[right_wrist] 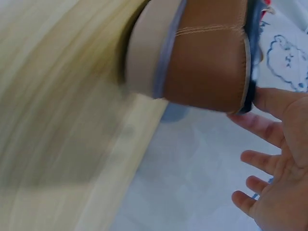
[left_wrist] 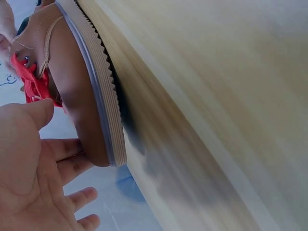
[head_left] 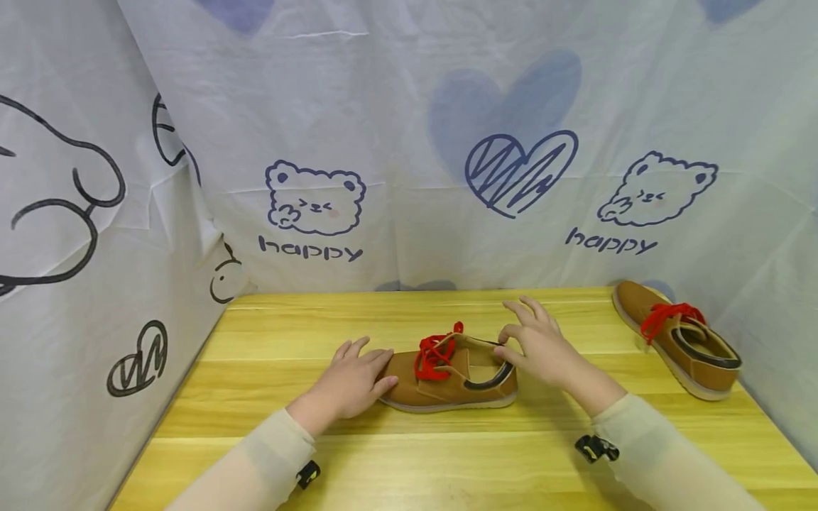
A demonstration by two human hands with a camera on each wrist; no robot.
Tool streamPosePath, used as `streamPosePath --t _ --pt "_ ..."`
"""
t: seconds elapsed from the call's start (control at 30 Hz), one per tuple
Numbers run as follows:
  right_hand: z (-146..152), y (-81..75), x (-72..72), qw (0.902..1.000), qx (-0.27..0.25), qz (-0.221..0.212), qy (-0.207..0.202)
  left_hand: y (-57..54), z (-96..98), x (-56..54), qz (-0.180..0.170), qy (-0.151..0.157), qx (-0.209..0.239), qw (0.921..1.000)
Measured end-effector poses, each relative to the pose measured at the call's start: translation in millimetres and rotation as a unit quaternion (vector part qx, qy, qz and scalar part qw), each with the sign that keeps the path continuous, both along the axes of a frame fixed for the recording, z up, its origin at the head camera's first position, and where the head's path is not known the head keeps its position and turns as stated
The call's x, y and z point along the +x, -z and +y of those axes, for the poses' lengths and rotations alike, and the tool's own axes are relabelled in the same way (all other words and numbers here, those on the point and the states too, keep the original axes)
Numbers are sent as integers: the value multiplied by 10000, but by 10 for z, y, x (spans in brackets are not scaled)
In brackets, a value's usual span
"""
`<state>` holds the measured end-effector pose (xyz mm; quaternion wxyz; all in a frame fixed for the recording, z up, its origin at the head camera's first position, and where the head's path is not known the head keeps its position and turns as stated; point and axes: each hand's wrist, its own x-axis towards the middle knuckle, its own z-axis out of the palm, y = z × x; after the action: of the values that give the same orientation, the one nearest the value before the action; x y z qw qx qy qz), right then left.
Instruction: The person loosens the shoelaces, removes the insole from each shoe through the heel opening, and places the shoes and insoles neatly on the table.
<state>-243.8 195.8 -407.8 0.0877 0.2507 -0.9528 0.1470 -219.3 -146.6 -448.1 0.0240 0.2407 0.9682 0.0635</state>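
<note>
A brown lace-up shoe (head_left: 399, 383) with red laces (head_left: 436, 357) stands on the wooden table, toe to the left and opening to the right. At its toe is my left hand (head_left: 348, 383); in the left wrist view its fairly straight fingers (left_wrist: 72, 156) touch the toe, and the thumb lies above the upper. My right hand (head_left: 543, 351) is at the heel. Thumb and index finger pinch the dark padded collar (right_wrist: 251, 62) there, while the other fingers spread away from the shoe.
A second brown shoe (head_left: 693, 355) with red laces lies at the table's right side, toe toward the back. White cloth (head_left: 409, 142) with printed hearts and bears hangs behind and to the left of the wooden table (head_left: 409, 461).
</note>
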Motion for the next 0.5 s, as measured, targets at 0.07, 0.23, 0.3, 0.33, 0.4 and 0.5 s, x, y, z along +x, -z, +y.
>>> streamPosePath --t 0.07,0.23,0.3,0.33,0.4,0.5 --pt "-47 -33 11 9999 -15 123 -88 -12 11 5 33 -4 30 10000" --pt "-190 -43 -6 9988 176 118 -445 -10 42 11 74 22 105 9999" --pt "-233 -18 -31 9981 323 22 -533 2 54 13 85 45 136 9999" --pt "-251 -9 -43 9977 380 -28 -569 7 59 14 90 55 130 9999" --pt "-285 7 -69 9968 480 -122 -622 16 68 18 103 82 146 9998" --pt "-330 17 -104 9957 593 -262 -656 21 83 20 137 125 185 9997"
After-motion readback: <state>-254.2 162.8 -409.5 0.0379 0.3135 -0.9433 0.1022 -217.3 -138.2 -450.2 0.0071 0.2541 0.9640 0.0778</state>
